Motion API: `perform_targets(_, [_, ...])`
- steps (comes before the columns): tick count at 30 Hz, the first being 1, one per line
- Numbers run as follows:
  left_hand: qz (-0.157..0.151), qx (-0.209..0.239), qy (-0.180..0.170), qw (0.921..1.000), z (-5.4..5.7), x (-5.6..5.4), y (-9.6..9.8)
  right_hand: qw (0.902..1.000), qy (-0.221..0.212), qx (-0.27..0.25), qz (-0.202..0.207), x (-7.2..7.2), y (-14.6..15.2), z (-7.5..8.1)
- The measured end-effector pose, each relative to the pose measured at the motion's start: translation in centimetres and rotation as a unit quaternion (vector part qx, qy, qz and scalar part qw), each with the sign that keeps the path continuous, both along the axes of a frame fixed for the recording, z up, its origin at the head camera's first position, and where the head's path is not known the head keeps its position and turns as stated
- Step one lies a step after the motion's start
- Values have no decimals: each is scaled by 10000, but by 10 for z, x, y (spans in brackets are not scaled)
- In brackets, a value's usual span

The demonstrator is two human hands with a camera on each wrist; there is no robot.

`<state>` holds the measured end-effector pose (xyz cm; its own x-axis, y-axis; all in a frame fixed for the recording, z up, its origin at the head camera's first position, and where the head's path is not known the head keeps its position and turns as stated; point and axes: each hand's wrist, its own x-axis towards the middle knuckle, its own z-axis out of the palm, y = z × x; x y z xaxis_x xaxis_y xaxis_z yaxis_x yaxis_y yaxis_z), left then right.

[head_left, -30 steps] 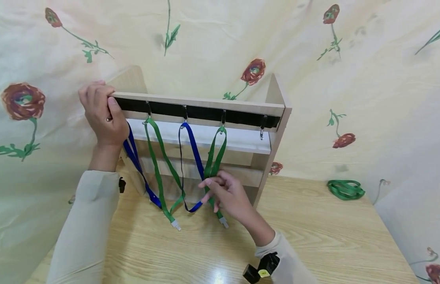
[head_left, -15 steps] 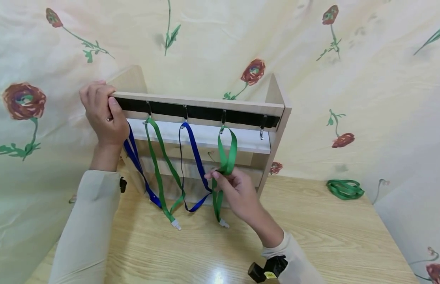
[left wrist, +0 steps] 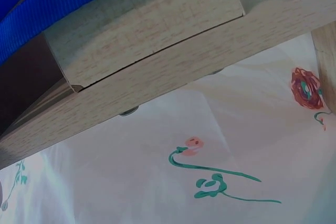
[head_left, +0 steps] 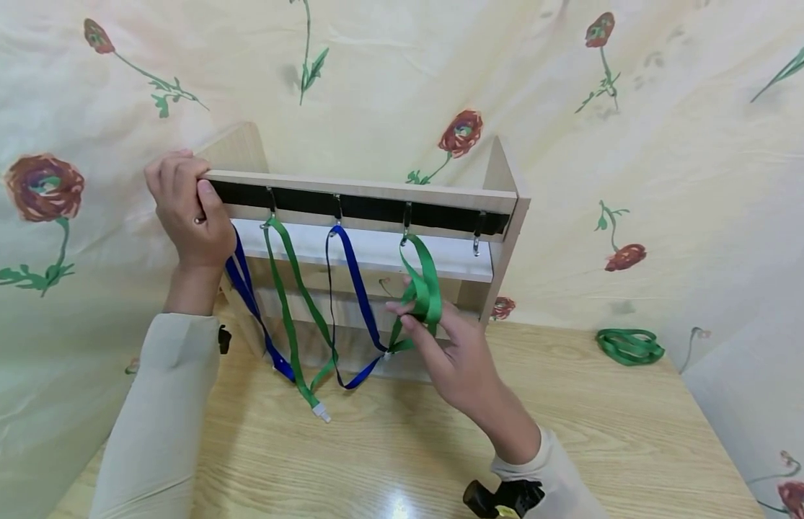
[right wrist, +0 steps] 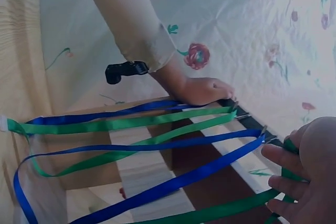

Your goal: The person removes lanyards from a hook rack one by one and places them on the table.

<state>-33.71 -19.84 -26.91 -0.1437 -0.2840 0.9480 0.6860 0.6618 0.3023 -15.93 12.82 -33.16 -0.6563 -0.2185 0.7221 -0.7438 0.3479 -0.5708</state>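
Observation:
My left hand (head_left: 192,213) grips the left end of the top board of a wooden rack (head_left: 376,189). A blue lanyard (head_left: 242,277) hangs just below that hand, and its strap (left wrist: 68,11) crosses the left wrist view. My right hand (head_left: 458,353) holds a green lanyard (head_left: 430,281) gathered over its curled fingers; the upper loop is right at a metal hook (head_left: 407,223). Left of it hang another blue lanyard (head_left: 355,267) and a green lanyard (head_left: 288,295) with a white clip (head_left: 321,411). The right wrist view shows my right fingers (right wrist: 287,162) against the green strap.
Another hook (head_left: 476,241) at the rack's right end has no lanyard. A coiled green lanyard (head_left: 630,347) lies on the wooden table (head_left: 570,418) at the right. Flower-patterned cloth (head_left: 376,72) covers the wall behind the rack.
My right hand has moved right and taken hold of the right-hand green lanyard, gathering its strap; its clip has gone out of sight. My left hand has stayed on the rack.

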Motion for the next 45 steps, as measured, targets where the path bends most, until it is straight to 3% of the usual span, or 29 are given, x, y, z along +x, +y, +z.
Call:
perform_targets(16, [5,31,9,10000,1,0,0,9908,1292,-364,160,13,20,19])
perform_targets(25, [12,22,-35,10000,0,0,1,9857,1582,-562,-117,17,46,30])
perform_targets(36, [-19,53,66,10000,2,0,0,9721,1777,-1530,40,18,81,33])
perform_targets(45, [4,45,106,9999,1,0,0,9695,1722,-1644,-584,17,118,38])
